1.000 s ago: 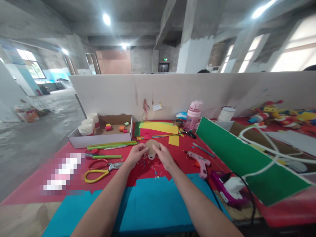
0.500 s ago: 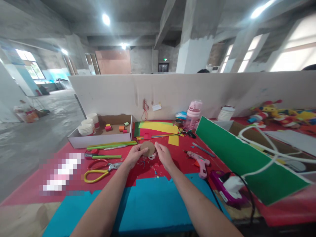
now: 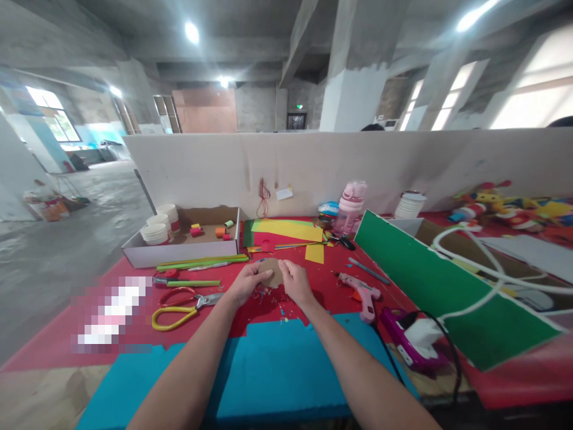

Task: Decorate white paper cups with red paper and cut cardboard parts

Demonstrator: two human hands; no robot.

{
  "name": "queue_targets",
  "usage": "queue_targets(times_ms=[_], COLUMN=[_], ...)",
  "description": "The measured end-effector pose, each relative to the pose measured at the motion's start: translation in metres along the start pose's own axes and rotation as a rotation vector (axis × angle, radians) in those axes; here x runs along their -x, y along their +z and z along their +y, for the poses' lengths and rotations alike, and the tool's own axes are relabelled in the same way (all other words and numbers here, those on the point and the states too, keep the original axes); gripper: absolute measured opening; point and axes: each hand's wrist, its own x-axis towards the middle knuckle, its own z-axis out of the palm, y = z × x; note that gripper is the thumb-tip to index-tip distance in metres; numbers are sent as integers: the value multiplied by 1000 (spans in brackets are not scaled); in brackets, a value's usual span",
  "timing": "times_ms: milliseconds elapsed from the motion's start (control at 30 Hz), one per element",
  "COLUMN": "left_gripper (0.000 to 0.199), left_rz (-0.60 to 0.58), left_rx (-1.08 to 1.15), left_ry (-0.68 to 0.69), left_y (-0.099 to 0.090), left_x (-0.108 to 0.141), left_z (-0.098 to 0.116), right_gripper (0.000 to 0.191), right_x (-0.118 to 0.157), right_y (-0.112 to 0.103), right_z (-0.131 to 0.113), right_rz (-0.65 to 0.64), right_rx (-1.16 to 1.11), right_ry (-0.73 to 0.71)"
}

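Observation:
A round brown cardboard disc (image 3: 272, 276) is held between both hands above the red table covering (image 3: 304, 298). My left hand (image 3: 247, 282) pinches its left side, thumb lying on the near face. At the disc's right edge my right hand (image 3: 294, 280) grips with thumb and fingers closed. Small paper scraps (image 3: 283, 309) are scattered on the red surface below. To the left lie scissors (image 3: 192, 309) with one red and one yellow handle loop. A pink glue gun (image 3: 362, 292) rests on the right.
A white-sided box (image 3: 179, 255) with paper cups and small coloured rolls stands back left. Coloured paper sheets (image 3: 286, 232) lie behind my hands. On the right are a purple power strip (image 3: 416, 346), cables and a green-sided box (image 3: 447, 292). A blue sheet (image 3: 277, 370) covers the near edge.
My right hand has moved slightly left onto the disc's right edge. The disc has tilted and shifted a little to the right.

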Motion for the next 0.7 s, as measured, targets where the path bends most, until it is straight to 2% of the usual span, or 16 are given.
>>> queue_targets(times_ms=[167, 333, 533, 700], left_gripper=[37, 32, 32, 40], left_rz=[16, 22, 32, 44], left_rx=[1, 14, 6, 75], left_ry=[17, 18, -1, -25], left_y=[-4, -4, -1, 1], left_x=[0, -1, 0, 2], left_z=[0, -1, -1, 2], right_gripper=[48, 41, 39, 39], right_x=[-1, 0, 0, -1], right_y=[-1, 0, -2, -3], right_z=[-2, -3, -3, -1], right_rz=[-113, -25, 5, -79], right_rx=[-177, -78, 22, -52], right_ry=[133, 8, -29, 10])
